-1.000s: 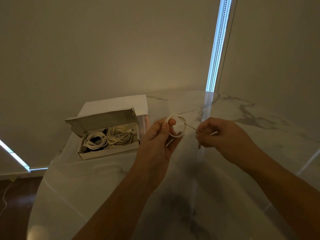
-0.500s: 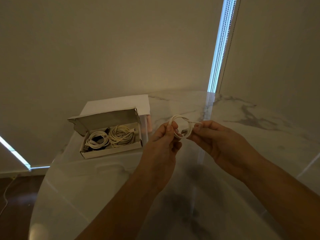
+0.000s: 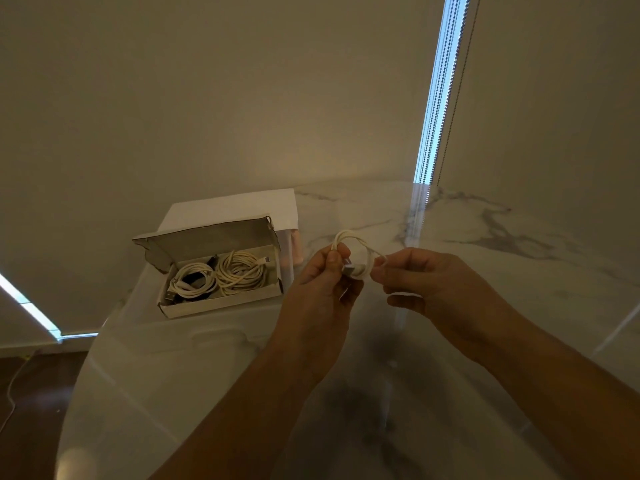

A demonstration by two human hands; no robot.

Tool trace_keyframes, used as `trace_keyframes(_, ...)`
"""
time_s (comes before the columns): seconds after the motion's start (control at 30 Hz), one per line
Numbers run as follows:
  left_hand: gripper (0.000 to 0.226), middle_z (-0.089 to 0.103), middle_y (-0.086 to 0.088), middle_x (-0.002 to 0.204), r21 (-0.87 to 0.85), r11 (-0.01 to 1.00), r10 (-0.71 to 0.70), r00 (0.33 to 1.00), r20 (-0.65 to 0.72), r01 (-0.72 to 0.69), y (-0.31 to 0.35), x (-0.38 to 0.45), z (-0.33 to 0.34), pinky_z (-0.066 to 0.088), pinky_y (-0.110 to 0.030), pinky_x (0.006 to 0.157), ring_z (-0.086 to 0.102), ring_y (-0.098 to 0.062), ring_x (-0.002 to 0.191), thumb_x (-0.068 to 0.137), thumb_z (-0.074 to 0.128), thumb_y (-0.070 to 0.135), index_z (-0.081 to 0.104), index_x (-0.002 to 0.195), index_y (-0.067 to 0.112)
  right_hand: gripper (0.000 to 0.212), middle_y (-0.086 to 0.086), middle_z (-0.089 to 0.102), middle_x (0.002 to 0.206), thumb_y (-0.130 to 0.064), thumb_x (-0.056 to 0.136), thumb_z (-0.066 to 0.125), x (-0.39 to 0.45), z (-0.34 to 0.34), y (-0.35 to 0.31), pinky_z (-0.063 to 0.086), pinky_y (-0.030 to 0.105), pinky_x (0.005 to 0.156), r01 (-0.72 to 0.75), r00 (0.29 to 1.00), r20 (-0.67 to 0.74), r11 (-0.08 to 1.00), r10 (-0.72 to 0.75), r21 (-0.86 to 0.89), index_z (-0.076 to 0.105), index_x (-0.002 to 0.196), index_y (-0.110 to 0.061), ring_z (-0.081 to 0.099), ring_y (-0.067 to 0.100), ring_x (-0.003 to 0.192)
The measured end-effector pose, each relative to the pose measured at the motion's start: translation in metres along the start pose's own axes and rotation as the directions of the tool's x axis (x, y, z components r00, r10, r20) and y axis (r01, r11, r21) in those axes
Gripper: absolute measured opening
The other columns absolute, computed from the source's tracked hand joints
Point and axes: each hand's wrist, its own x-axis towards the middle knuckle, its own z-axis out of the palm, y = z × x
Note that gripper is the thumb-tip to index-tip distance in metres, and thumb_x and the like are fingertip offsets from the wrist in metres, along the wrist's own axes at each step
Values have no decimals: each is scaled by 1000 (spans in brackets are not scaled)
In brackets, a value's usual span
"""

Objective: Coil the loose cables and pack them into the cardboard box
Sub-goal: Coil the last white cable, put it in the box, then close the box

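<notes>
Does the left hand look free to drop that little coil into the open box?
Probably yes. The left hand pinches the coil, the box lies open to its left, nothing between. The right hand holds the tail, though.

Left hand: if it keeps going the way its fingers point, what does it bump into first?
Probably nothing soon. The left hand points up and away with the white cable coil; the cardboard box sits off to its left.
</notes>
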Motion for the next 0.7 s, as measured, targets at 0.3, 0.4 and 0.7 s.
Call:
trace_keyframes(0.3, 24, 72, -7, 108, 110, 988, 109, 994, 1, -108, -5, -1, -1, 53, -30, 90, 68, -21, 107, 104, 45, 17, 67, 101, 9, 16, -16, 74, 77, -28, 96, 61, -4, -3, -1, 52, 8, 66, 230, 971, 43, 879, -233, -418, 76, 91, -30, 69, 0, 76)
trace_keyframes(0.4, 24, 74, -2, 100, 124, 986, 116, 993, -3, -114, -5, -1, -1, 54, -29, 88, 70, -17, 102, 103, 46, 17, 69, 99, 11, 26, -15, 69, 74, -34, 101, 50, -8, 2, -1, 50, 11, 64, 266, 950, 52, 713, -307, -649, 69, 85, -36, 66, 4, 73)
trace_keyframes(0.7, 26, 71, -5, 120, 186, 979, 71, 994, 88, -86, -4, -2, 0, 50, -31, 96, 65, -19, 113, 103, 47, 21, 69, 115, 13, 29, -9, 74, 74, -28, 101, 52, -6, 0, -7, 58, 21, 66, 130, 991, 68, 906, -112, -403, 75, 84, -22, 68, 9, 66)
